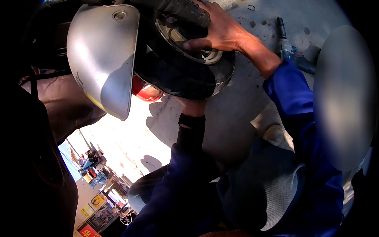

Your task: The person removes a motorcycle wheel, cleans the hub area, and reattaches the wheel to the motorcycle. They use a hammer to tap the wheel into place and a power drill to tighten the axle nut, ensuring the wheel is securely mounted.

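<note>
My right hand [209, 29] grips a wheel with a black tyre [197, 77] near the top centre, its thumb over the pale metal rim [167, 29] and its fingers beside a dark cylindrical part [177, 12]. My left hand [191, 106] reaches up to the underside of the tyre, its fingers hidden behind it. Left of the wheel is a silver mudguard or body panel [100, 55], with a red lamp [146, 90] partly showing below it. The wheel appears to be on a two-wheeled vehicle, whose dark body fills the upper left.
A power tool [287, 50] with a long socket lies on the concrete floor [256, 98] to the right, with a small hook-shaped piece [251, 7] above it. My bent knee in grey cloth [260, 177] is below. Assorted items and signs [98, 199] stand in the sunlit lower left.
</note>
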Demonstrator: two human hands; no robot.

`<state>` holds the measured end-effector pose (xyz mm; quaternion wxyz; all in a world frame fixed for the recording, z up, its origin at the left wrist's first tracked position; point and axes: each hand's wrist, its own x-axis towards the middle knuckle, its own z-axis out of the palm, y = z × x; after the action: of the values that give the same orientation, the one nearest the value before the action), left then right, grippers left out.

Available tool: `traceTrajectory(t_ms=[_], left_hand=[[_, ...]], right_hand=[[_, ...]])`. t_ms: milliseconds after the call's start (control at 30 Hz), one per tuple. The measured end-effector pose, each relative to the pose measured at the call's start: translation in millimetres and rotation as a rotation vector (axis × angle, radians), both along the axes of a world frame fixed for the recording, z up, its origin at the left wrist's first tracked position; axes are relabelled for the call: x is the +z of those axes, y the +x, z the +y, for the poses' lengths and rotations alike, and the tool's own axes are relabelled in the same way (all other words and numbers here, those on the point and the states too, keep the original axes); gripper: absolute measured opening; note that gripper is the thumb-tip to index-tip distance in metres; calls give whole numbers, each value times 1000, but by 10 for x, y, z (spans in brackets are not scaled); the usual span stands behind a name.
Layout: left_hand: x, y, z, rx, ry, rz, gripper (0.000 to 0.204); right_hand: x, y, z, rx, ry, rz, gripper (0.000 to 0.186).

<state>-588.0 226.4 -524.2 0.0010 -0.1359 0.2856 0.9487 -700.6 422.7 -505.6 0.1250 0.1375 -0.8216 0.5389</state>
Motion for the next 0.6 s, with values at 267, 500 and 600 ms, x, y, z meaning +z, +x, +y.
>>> traceTrajectory(t_ms=[267,500,600], left_hand=[[531,274,63,296,-1435,188,113],[533,223,62,272,-1281,208,120],[506,212,-7,287,-1271,228,117]], right_hand=[[190,56,-85,61,129,-129,139],[-346,-178,-63,112,-27,119,117],[-329,-219,-38,197,-104,126,122]])
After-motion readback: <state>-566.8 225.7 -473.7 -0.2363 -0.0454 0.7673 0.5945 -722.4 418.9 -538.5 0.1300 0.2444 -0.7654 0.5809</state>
